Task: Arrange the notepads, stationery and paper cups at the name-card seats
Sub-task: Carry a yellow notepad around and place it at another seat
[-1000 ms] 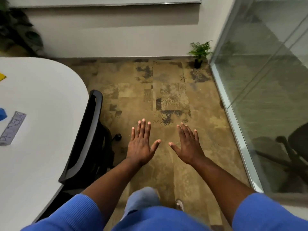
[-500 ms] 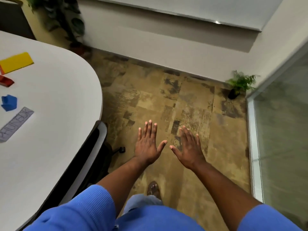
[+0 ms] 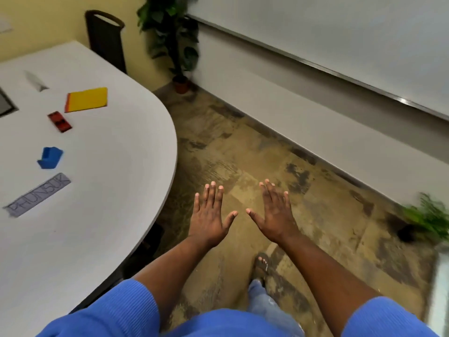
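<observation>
My left hand (image 3: 210,215) and my right hand (image 3: 274,215) are held flat, palms down, fingers spread, over the floor to the right of the white table (image 3: 109,190). Both hold nothing. On the table lie a grey name card (image 3: 37,195) lettered PHUNSUK, a small blue object (image 3: 50,158) above it, a small red object (image 3: 59,121), a yellow notepad (image 3: 86,99) and a white folded item (image 3: 36,81). All sit well left of my hands.
A dark chair back (image 3: 105,37) stands behind the table's far edge. A tall potted plant (image 3: 173,40) is in the corner, a small one (image 3: 425,220) at the right. A whiteboard (image 3: 340,32) hangs on the wall. Patterned floor (image 3: 243,154) lies ahead.
The view has swung left and up, bringing more of the table, the red object, the notepad and the far chair into sight. Both hands keep the same flat, spread pose.
</observation>
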Motion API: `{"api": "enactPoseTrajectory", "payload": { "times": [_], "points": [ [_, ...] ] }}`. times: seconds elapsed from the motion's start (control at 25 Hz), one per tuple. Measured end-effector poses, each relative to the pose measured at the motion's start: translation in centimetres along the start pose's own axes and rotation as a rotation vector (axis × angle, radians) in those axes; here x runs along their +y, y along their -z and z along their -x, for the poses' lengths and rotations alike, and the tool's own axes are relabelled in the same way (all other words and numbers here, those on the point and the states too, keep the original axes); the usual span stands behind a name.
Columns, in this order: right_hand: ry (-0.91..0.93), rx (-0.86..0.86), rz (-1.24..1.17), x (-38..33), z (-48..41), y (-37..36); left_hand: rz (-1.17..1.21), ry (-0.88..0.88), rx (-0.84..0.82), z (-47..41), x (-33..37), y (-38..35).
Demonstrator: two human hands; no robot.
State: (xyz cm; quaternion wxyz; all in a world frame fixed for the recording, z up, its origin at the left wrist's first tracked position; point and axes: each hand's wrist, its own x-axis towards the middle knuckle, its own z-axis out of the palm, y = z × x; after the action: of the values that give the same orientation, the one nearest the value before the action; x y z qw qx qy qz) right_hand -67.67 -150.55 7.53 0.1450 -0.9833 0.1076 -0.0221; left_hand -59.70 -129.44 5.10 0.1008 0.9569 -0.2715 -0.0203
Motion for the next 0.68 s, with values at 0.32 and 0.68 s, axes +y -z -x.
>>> {"api": "enactPoseTrajectory", "payload": {
  "times": [0.32,0.68],
  "points": [
    [0.303,-0.098,-0.014,5.9,-24.4,3.1,0.001,0.319,0.082,-16.4,0.7,2.2],
    [0.545,-0.191,-0.011,1.8,-47.0,0.8,-0.011,0.547,0.127,-32.9,-7.1,2.2]
  ]
}}
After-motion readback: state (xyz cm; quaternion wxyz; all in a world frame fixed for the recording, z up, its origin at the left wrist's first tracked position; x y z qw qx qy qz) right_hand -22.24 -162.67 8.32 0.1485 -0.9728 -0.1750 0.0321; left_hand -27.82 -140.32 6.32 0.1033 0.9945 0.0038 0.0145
